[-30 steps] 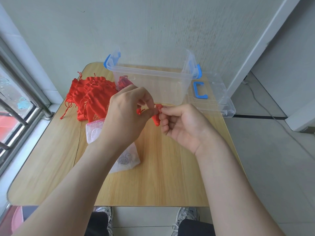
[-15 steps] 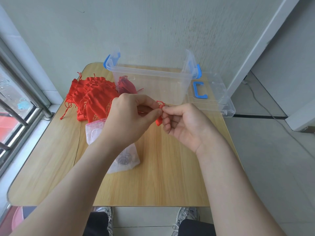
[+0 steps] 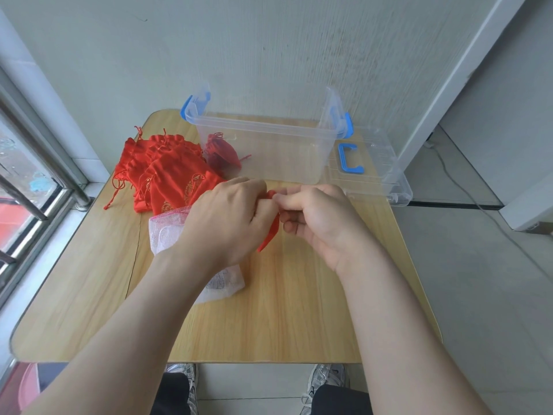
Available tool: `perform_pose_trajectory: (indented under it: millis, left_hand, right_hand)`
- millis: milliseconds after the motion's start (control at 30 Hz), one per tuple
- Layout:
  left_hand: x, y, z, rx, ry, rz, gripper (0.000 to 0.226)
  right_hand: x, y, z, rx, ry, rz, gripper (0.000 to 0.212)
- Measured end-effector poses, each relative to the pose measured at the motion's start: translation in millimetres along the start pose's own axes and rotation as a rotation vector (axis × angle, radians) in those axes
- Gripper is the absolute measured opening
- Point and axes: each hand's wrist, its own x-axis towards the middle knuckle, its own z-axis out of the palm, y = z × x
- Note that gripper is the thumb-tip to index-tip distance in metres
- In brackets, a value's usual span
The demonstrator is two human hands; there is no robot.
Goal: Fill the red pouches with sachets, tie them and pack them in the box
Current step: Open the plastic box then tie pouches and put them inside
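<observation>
Left hand (image 3: 230, 223) and right hand (image 3: 317, 223) pinch one red pouch (image 3: 269, 238) over the worktop (image 3: 284, 310).

We see the two hands meet fingertip to fingertip, each grip clamped on the top of the red pouch — its body hangs down between the palms. The clear box (image 3: 269, 151) stands just behind the hands, with one cinched pouch (image 3: 221, 154) inside at its left end. A pile of red pouches (image 3: 167, 172) lies left of the box, a white mesh bag (image 3: 167, 232) under the left forearm — the lid (image 3: 374, 172) to the box's right.
</observation>
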Motion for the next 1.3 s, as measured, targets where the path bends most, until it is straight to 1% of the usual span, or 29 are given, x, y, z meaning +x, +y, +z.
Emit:
perform_pose_trajectory:
  millis: [133, 233, 300, 333, 433, 500, 633, 700, 767, 867, 933, 1033, 1100, 1300]
  left_hand:
    - [3, -8, -2, 0.028, 0.130, -0.008, 0.028]
    - [4, -4, -7, -0.130, 0.174, -0.032, 0.023]
    - [5, 1, -10, -0.282, 0.138, -0.077, 0.020]
    - [5, 3, -11, -0.363, 0.090, -0.130, 0.021]
    - [9, 3, -12, -0.525, -0.052, -0.299, 0.038]
    - [9, 3, -13, -0.584, -0.061, -0.380, 0.044]
    - [11, 7, -15, -0.710, -0.041, -0.521, 0.036]
    - [14, 6, -15, -0.764, -0.067, -0.579, 0.036]
    - [15, 6, -16, -0.810, -0.110, -0.601, 0.040]
    - [13, 5, -13, -0.794, -0.184, -0.528, 0.050]
    - [12, 4, -9, -0.723, -0.187, -0.446, 0.047]
    - [11, 0, -4, -0.600, -0.138, -0.336, 0.039]
    - [11, -2, -3, -0.543, -0.093, -0.295, 0.036]
    - [12, -7, -1, -0.366, 0.046, -0.283, 0.040]
  right_hand:
    - [2, 1, -4, -0.018, 0.059, -0.006, 0.007]
    - [1, 0, -5, -0.005, 0.084, -0.007, 0.007]
    - [1, 0, -5, 0.000, 0.076, -0.014, 0.008]
    - [1, 0, -4, -0.006, 0.075, -0.018, 0.009]
    - [4, 2, -3, -0.028, 0.075, -0.024, 0.007]
    - [5, 3, -3, -0.037, 0.072, -0.029, 0.007]
    - [4, 2, -5, -0.030, 0.064, -0.049, 0.007]
    - [4, 2, -5, -0.025, 0.063, -0.053, 0.008]
    - [4, 3, -5, -0.022, 0.055, -0.052, 0.009]
    - [4, 3, -2, -0.023, 0.033, -0.056, 0.009]
    - [3, 3, -2, -0.016, 0.028, -0.063, 0.009]
    - [2, 2, -3, 0.008, 0.030, -0.071, 0.010]
    - [1, 2, -4, 0.011, 0.024, -0.074, 0.011]
    - [0, 5, -3, -0.109, -0.004, -0.145, 0.014]
